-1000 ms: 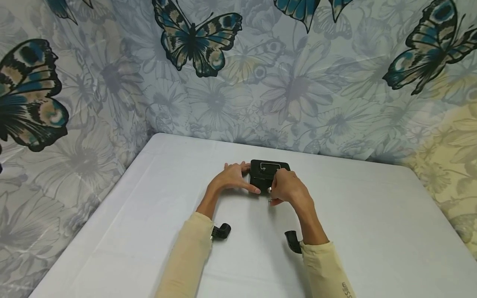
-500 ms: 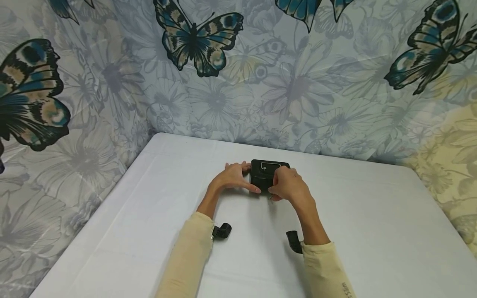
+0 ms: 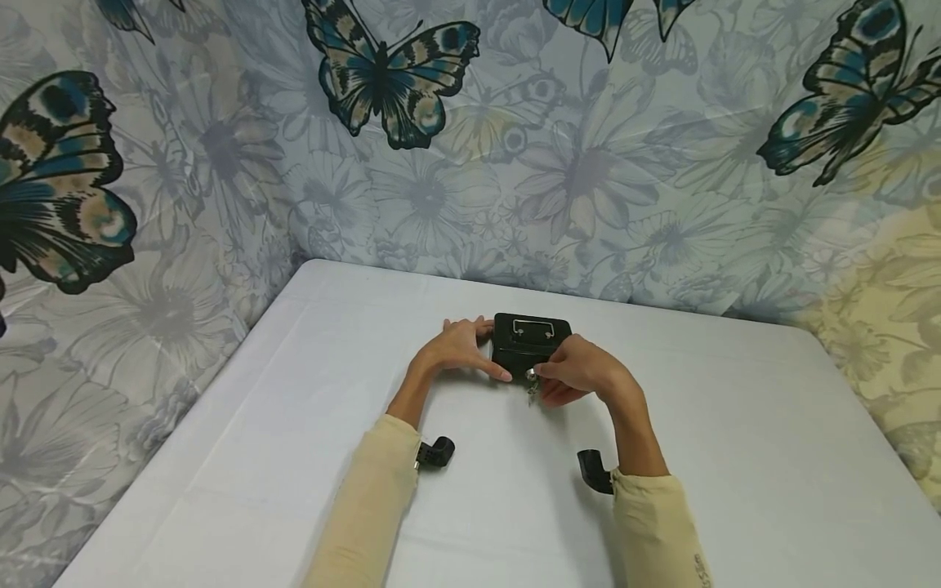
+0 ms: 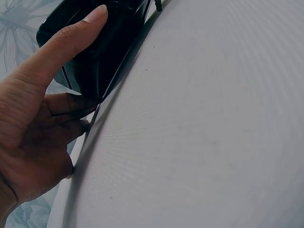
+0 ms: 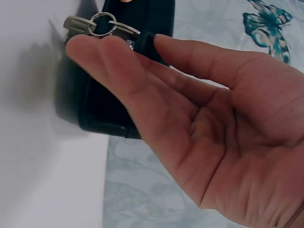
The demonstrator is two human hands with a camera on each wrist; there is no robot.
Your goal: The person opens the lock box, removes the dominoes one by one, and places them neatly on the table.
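Observation:
A black cash box (image 3: 515, 357) with a wire handle (image 3: 533, 328) on its lid stands towards the back of the table. My left hand (image 3: 457, 346) holds its left end, thumb along the front and the other fingers round the side and back. In the left wrist view the thumb (image 4: 71, 42) presses on the box. A ring (image 5: 102, 24) with flat metal keys (image 5: 78, 23) hangs at the lock on the front. My right hand (image 3: 577, 371) is right at the keys, its fingers extended and thumb apart from the fingertips; part of the lock is hidden behind them.
A white-covered table (image 3: 441, 523) lies under both arms. Butterfly-and-flower cloth (image 3: 426, 196) rises behind it and along the left side. Each wrist carries a black camera, such as the left one (image 3: 437, 452).
My right hand has let the keys come into view and shifted right, its wrist turned outward; the keys now hang visible at the lock. My left hand stays on the cash box.

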